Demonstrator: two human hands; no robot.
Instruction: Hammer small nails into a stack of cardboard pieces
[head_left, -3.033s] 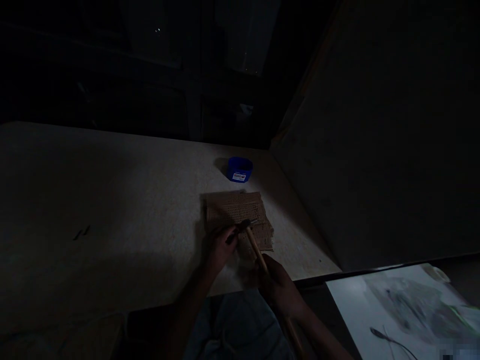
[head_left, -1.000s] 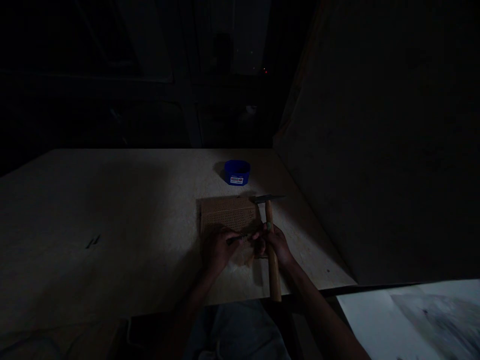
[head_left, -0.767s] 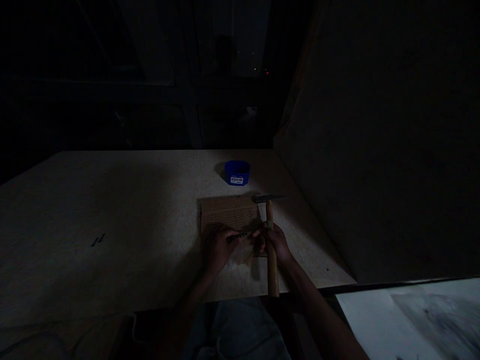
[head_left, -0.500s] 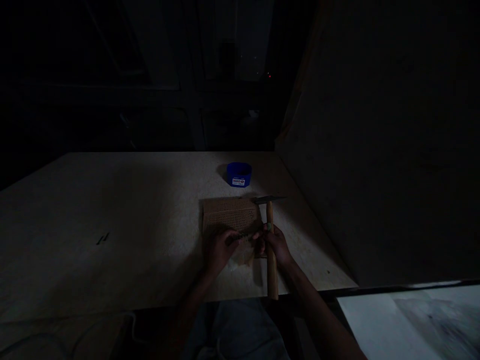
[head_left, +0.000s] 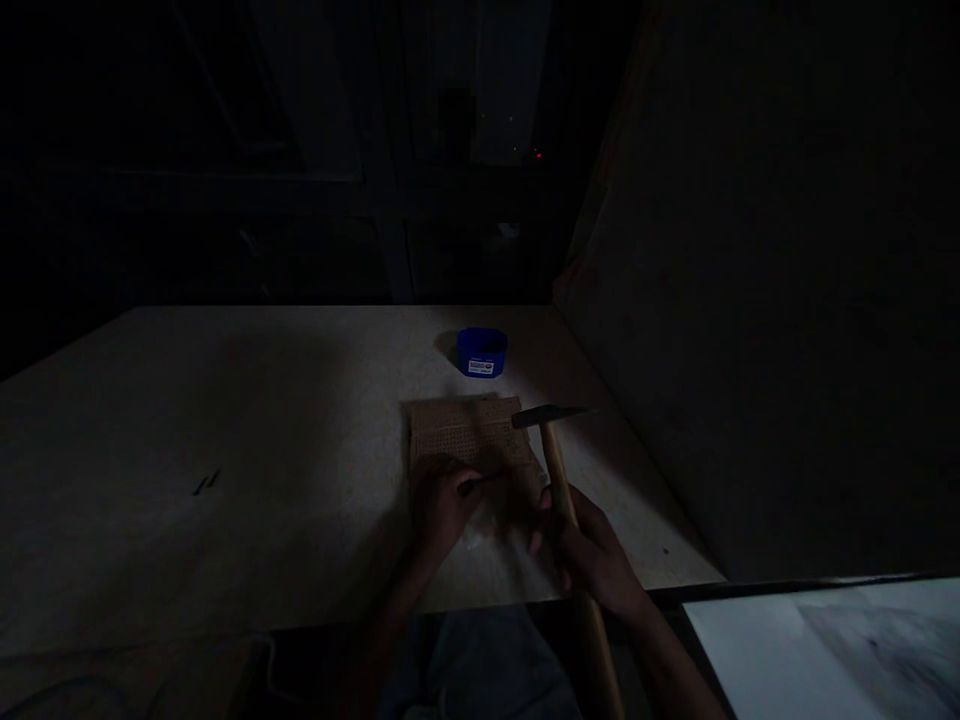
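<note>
In the dim head view, my left hand [head_left: 444,503] pinches a thin dark nail-like piece [head_left: 484,481] between thumb and fingers, over the near part of a brown cardboard-like piece [head_left: 469,412] marked with rows of small dots or holes. The pinched piece points to the right. My right hand [head_left: 596,550] is wrapped round the wooden handle of a hammer [head_left: 556,460]. The hammer's metal head is raised near the brown piece's right side, and the handle slants down toward me past the table's front edge.
Beyond the brown piece stands a blue container [head_left: 481,354] with a white label. Two small dark slender pieces [head_left: 205,483] lie on the pale table [head_left: 300,400] at left. A dark panel [head_left: 765,330] rises along the right edge. White sheet-like surface [head_left: 750,640] at lower right.
My right hand has moved right and toward me, away from my left hand. The hammer, upright in view before, now slants. My left hand stays over the brown piece.
</note>
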